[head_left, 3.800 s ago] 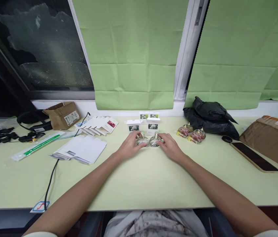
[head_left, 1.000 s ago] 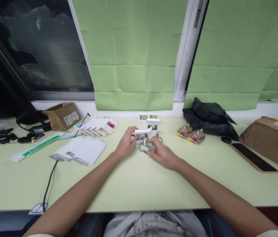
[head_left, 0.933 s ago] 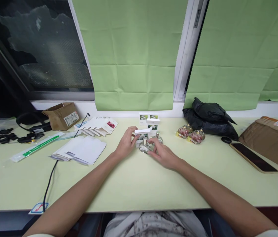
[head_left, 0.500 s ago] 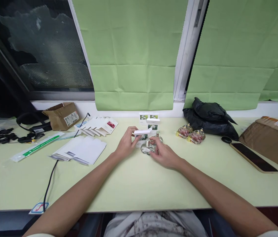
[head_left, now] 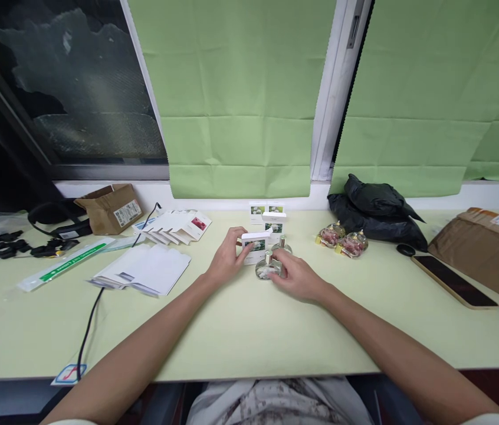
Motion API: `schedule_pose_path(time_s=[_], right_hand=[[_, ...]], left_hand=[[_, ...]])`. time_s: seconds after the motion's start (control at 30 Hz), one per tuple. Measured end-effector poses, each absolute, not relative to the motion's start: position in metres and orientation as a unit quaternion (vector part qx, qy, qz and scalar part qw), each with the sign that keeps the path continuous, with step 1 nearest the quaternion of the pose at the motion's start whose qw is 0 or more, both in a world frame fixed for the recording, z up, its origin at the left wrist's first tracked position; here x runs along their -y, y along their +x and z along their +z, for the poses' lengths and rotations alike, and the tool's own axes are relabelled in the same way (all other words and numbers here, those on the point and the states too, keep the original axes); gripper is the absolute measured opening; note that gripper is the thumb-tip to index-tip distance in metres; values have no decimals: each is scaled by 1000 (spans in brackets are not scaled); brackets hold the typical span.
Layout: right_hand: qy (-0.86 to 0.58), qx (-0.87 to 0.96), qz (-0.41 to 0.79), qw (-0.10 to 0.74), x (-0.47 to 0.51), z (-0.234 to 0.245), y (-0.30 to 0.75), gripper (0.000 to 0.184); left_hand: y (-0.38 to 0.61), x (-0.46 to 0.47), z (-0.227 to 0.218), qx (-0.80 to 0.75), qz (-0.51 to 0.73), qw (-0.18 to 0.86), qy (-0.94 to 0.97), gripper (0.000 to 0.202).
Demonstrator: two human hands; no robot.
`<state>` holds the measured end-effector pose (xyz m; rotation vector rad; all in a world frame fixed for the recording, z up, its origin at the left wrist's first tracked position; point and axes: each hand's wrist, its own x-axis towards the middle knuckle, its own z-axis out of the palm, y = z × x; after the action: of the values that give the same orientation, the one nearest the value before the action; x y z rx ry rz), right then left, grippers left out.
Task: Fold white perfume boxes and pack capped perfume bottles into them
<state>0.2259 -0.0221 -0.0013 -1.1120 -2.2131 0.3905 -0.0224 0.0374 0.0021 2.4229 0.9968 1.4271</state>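
My left hand (head_left: 228, 260) grips a small white box (head_left: 256, 255) with a green and white picture on its front, thumb on the front and fingers at the side. The box stands upright with its top flap up. My right hand (head_left: 297, 275) has its fingers round the right side of a clear glass perfume bottle (head_left: 268, 270) with a silver cap, in front of the box. Just behind that hand stands a second perfume bottle (head_left: 282, 243), partly hidden by the fingers. Further back are several matching white boxes (head_left: 273, 229).
Folded white cartons (head_left: 161, 268) lie at left, near a black cable (head_left: 94, 313) and a brown box (head_left: 114, 209). On the right are pink-filled ornate bottles (head_left: 353, 244), black plastic bags (head_left: 376, 215), a phone (head_left: 453, 282) and a brown parcel (head_left: 488, 254).
The perfume bottle in my right hand has shifted slightly right and away from the box, whose front now shows more fully. My left hand has barely moved.
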Motion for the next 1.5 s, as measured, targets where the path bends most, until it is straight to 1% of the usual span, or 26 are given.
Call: schedule_pose_path(time_s=[0.1,0.37,0.77,1.0,1.17,1.5], right_hand=[[-422,833,161,319,21,-2,227,26],[-408,837,171,321,21,-2,227,23],[-405,844,146,320,15,-3,226,18],[-405,845,149,315,15,-4,226,18],[-405,844,154,316,14,-4,226,20],[-401,837,174,330,11,-8,224,23]], left_hand=[[-22,-37,2,-337,476,80,808,25],[-21,-37,0,-345,478,86,803,27],[-20,-38,-2,-345,486,69,800,30],[-20,-38,-1,-350,479,59,803,30],[-20,-36,-1,-357,476,75,800,29],[-20,-38,-5,-363,466,73,804,33]])
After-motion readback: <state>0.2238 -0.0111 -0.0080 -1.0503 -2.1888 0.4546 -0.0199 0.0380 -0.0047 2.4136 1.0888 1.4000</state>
